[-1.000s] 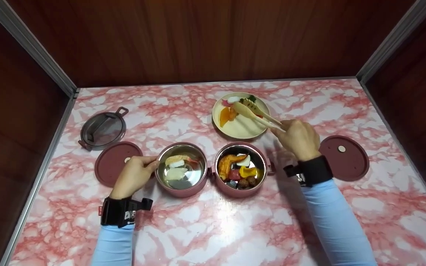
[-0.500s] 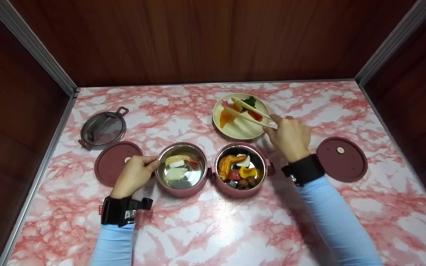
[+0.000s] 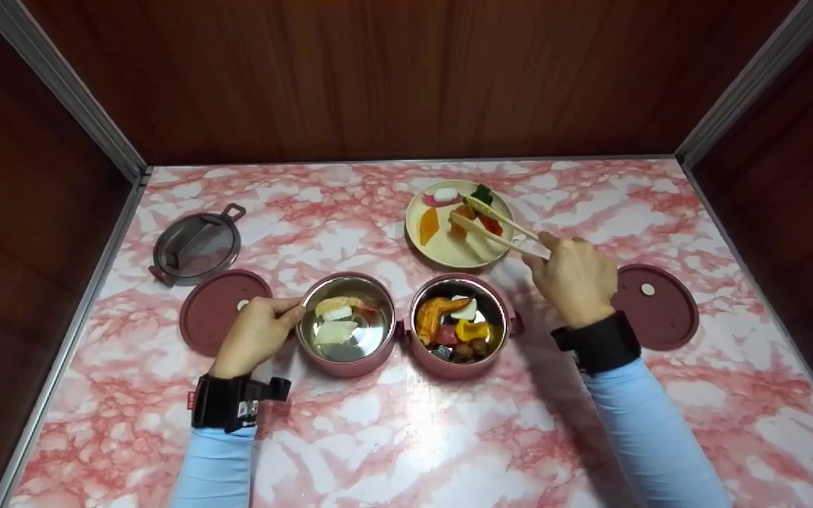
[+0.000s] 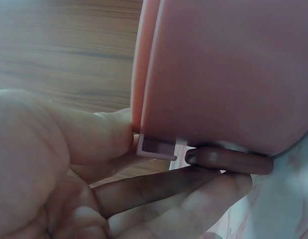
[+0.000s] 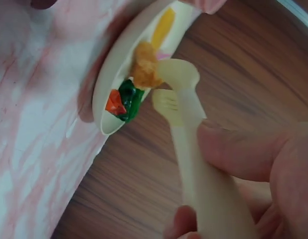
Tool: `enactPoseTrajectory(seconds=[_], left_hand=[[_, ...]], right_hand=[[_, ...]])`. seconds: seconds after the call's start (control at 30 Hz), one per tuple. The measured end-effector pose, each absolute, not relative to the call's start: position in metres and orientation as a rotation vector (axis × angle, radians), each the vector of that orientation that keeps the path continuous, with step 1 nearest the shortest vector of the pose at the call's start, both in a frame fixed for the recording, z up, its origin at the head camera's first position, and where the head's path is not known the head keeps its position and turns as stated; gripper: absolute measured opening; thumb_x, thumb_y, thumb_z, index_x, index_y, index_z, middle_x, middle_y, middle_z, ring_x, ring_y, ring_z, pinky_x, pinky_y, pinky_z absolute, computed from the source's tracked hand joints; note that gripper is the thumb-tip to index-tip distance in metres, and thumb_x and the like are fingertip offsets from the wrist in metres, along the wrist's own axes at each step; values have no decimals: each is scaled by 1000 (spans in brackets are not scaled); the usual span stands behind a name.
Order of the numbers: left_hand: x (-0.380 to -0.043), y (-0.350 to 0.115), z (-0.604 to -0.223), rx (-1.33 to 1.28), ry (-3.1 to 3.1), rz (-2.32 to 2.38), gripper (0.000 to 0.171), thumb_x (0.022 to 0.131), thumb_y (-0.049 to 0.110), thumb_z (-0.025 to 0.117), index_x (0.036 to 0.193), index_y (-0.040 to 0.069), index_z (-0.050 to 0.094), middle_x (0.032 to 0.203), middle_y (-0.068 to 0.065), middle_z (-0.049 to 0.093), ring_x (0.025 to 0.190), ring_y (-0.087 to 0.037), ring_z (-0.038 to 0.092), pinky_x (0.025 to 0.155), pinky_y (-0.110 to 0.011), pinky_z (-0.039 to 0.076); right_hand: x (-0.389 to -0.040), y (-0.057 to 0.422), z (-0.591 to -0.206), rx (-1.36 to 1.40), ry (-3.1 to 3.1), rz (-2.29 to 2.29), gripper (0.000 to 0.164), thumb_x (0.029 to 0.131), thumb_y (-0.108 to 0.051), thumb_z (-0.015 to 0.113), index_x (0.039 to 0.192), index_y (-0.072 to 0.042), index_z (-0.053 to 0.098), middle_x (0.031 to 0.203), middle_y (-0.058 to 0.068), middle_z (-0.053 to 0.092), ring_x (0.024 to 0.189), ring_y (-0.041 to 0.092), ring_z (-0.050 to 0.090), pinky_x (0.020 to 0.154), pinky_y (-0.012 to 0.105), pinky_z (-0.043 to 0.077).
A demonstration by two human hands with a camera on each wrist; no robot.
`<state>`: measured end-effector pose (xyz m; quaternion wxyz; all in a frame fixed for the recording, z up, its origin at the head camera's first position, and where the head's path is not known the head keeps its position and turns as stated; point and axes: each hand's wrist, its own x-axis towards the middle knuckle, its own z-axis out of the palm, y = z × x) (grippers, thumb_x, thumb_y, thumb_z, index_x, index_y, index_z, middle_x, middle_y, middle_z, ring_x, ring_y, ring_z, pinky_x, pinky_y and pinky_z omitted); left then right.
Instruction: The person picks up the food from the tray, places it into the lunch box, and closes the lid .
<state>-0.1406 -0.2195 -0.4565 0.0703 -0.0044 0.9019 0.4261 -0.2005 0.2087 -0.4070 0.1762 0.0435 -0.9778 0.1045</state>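
Note:
My left hand [image 3: 255, 335] grips the left side of a pink pot [image 3: 343, 367], thumb at the rim and fingers at its side handle [image 4: 233, 160] in the left wrist view. Pieces of food [image 3: 336, 331] lie inside. In my right hand [image 3: 577, 282] is a pair of cream tongs [image 3: 502, 240], reaching over a cream plate [image 3: 449, 257]. The tong tips are spread and close to a brown fried-looking piece [image 5: 145, 64]. Also on the plate are a yellow-orange slice [image 3: 429, 226], a white piece [image 3: 445, 194], a dark green piece [image 5: 129, 100] and a red piece [image 5: 115, 103].
A second pink pot [image 3: 457, 368], with a chicken wing [image 3: 435, 316] and other food in it, stands right beside the first. Dark red lids lie at left [image 3: 209, 314] and right [image 3: 660, 317]. A glass lid [image 3: 205, 250] lies at the back left. Wooden panels [image 3: 406, 85] surround the table.
My right hand first shifted left, then back right, carrying the tong tips from the plate's left part toward its middle. The brown piece sits farther right. My left hand has stayed put.

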Motion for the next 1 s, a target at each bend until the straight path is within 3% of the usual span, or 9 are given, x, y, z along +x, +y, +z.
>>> enactPoseTrajectory(seconds=[0.23,0.53,0.8,1.0], left_hand=[[-140,-220,-456,-6,2726,1274,28,100,17,59,124,8,70,101,-9,73,80,-16,64,73,-33,50],[-141,-219,-457,-5,2722,1281,28,100,18,59,123,7,71,99,-9,73,79,-16,65,72,-33,50],[-142,-219,-457,12,2747,1272,27,100,17,60,122,6,71,96,-7,73,80,-17,63,72,-32,48],[-141,-219,-458,9,2763,1255,27,99,17,60,122,8,71,97,-7,73,83,-18,63,74,-34,48]], right_hand=[[-197,216,-403,72,-2860,450,28,87,-38,75,97,-11,77,63,12,59,53,32,53,44,45,38],[-206,205,-392,70,-2964,413,32,89,-41,70,89,-9,74,70,16,62,61,36,56,49,47,40],[-217,196,-393,157,-2996,220,34,88,-43,72,88,-9,71,66,15,59,56,34,56,43,46,39],[-222,206,-406,168,-2944,222,32,87,-43,74,99,-14,75,70,18,62,59,37,58,45,48,39]])
